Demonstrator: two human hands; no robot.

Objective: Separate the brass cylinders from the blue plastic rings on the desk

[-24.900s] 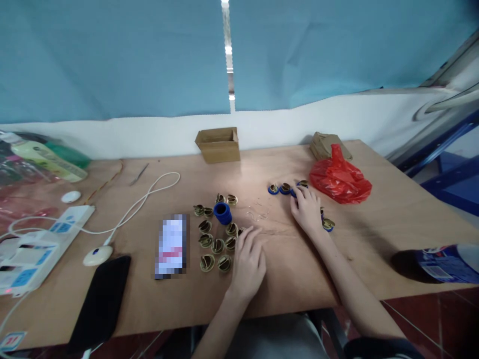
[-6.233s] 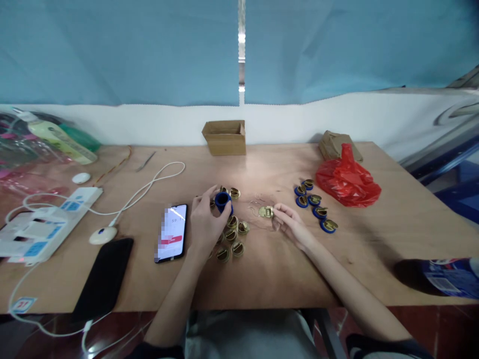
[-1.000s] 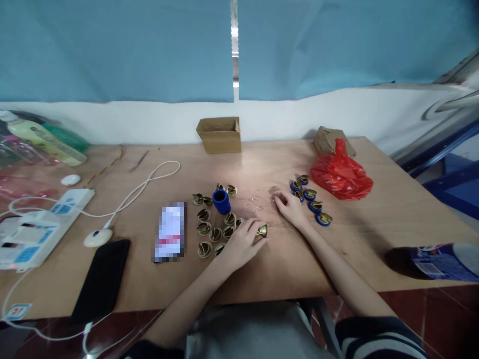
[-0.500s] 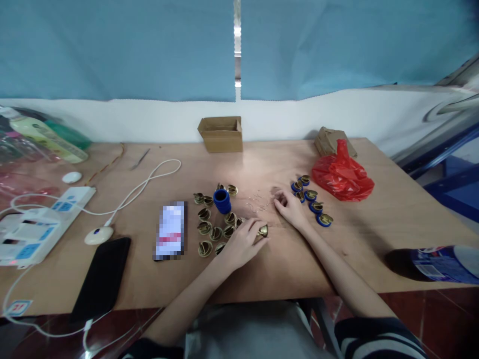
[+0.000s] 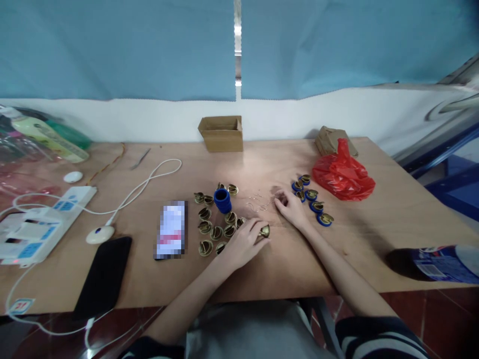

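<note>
My left hand (image 5: 245,240) pinches a round brass-coloured fitting (image 5: 265,231) just above the table, its fingers closed around the near side. Beside and beyond it lie several similar brass fittings (image 5: 205,248), each with a raised bar across the middle. Among them stands a stack of blue rings (image 5: 222,201). My right hand (image 5: 290,207) rests on the table with curled fingers; whatever they may hold is hidden. Thin wire rings (image 5: 258,203) lie just left of those fingertips. To the right of that hand, several brass fittings with blue rings around them (image 5: 316,206) sit grouped together.
A red plastic bag (image 5: 343,174) and a brown paper package (image 5: 333,142) are at the back right. An open cardboard box (image 5: 223,137) stands against the wall. Left are a lit phone (image 5: 171,230), a black phone (image 5: 103,276), cables and a power strip (image 5: 62,219). A bottle (image 5: 434,264) lies at right.
Almost nothing differs. Both hands keep their places and grip; the whole view has shifted very slightly.
</note>
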